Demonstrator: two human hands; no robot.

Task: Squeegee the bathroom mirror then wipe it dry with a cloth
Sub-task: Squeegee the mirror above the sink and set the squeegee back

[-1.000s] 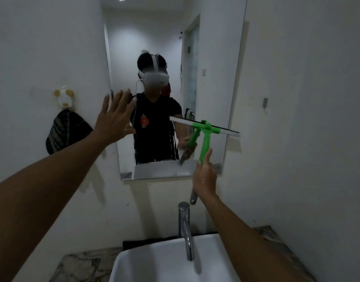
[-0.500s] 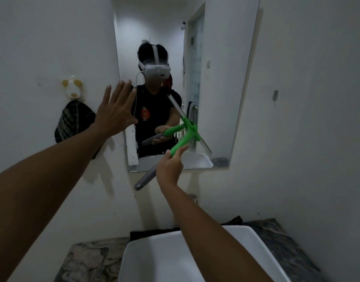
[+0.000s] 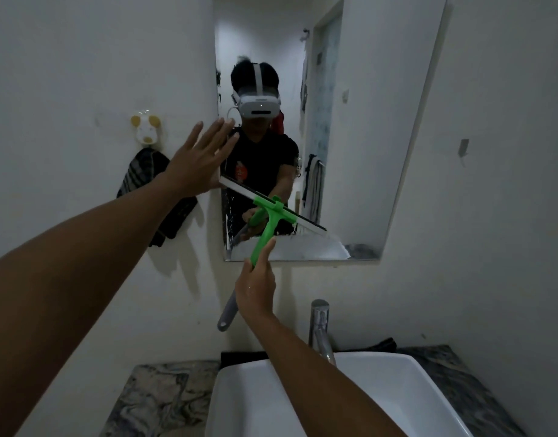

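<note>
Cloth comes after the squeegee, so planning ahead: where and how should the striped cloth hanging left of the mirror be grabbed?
Probably pinch the striped cloth near its top, just under the hook that seems to hold it, coming from the front with the open left hand, then lift up and off. It drapes flat against the wall, widening downward, so lower folds would just stretch.

Green squeegee (image 3: 273,212) tilted against lower mirror (image 3: 359,127).

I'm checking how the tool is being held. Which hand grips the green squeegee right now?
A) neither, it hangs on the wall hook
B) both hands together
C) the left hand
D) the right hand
D: the right hand is closed around the handle of the green squeegee, whose blade lies against the mirror, while the left hand is spread open at the mirror's left edge, holding nothing.
</note>
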